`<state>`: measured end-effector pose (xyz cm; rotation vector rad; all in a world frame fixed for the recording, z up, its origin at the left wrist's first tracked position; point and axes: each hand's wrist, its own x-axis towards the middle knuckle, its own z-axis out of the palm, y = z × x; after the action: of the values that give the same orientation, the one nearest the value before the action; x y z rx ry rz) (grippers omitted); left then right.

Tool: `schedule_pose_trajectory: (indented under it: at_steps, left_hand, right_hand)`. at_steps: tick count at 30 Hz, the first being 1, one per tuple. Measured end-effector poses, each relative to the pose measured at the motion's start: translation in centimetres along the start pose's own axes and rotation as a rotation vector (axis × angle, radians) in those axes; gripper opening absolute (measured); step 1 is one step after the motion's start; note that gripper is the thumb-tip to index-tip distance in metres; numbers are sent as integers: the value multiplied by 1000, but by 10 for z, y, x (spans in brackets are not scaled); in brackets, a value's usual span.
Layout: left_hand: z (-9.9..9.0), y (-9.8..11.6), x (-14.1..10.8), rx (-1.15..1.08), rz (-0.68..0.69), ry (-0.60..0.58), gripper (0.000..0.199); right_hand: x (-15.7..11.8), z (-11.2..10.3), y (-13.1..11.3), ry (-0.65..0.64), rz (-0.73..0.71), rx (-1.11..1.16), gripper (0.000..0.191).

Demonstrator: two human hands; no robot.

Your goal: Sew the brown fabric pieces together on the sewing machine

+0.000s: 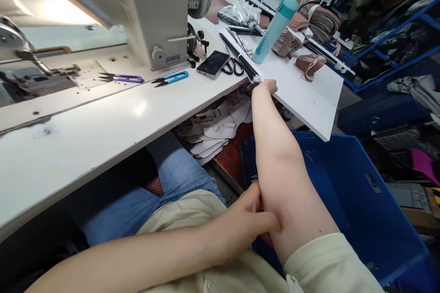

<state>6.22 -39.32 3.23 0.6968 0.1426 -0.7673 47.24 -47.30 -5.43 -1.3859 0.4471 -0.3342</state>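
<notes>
Much of the right hand point(270, 85) is hidden, its grip unclear; the left hand point(249, 219) pinches the right arm point(283, 155).

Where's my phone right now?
In the head view, the phone lies upper centre on the white table, with the blue snips on its left and the dark-handled scissors on its right.
</notes>
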Motion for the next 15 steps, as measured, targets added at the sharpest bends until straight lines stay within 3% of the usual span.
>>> schedule_pose_trajectory:
  at_steps: [3, 7, 11, 15]
  left_hand:
    - [-1, -1, -6, -9, 26, -82, 50]
    - [4, 2, -15, 12, 65, -65, 50]
    - [8, 7, -24, 15, 95, -19, 47]
    - [7, 8, -31, -21, 164, -14, 45]
  right_hand:
    - [-12, 5, -23, 176, 15, 3, 25]
    - [-33, 23, -56, 234, -9, 15, 24]
    - [-53, 49, -86, 167, -36, 24, 42]
    - [-69, 75, -110, -13, -45, 10, 37]
